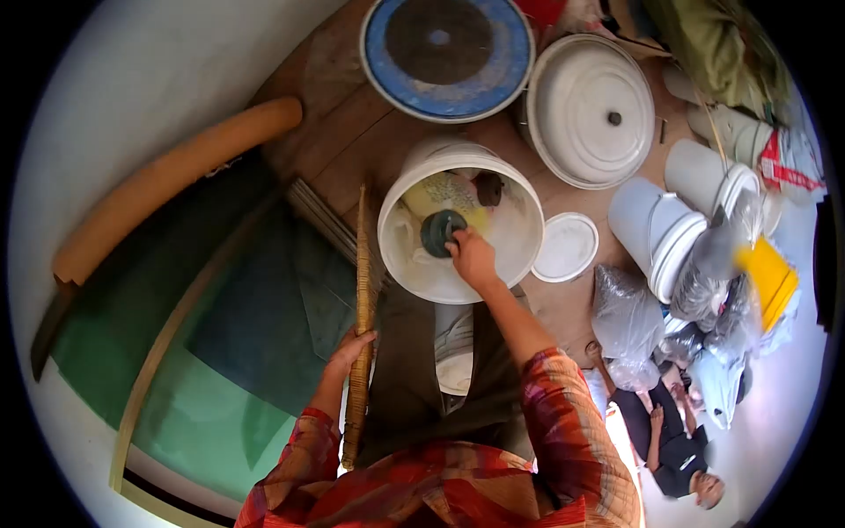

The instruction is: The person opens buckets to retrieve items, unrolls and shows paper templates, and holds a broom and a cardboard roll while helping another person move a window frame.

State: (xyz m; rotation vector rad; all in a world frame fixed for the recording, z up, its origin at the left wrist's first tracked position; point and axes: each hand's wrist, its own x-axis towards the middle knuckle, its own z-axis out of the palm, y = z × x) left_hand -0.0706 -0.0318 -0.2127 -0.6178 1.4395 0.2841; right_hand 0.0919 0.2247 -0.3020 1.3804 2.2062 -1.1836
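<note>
My left hand (351,348) is closed round the rim of a woven tray (362,304), which stands on its edge and shows as a narrow strip. My right hand (473,258) reaches into a white bucket (387,255) and grips a round dark green cup (437,233) by its edge. Under and beyond the cup lies a pale bag with small grains (449,191) in it. A small dark brown object (488,187) rests near the bucket's far wall; its kind is unclear.
A blue-rimmed round container top (387,66) and a large white lidded pot (563,114) stand beyond the bucket. A white lid (564,247) lies to its right. Buckets (642,220) and plastic bags (625,308) crowd the right side. Another person (673,449) is at lower right.
</note>
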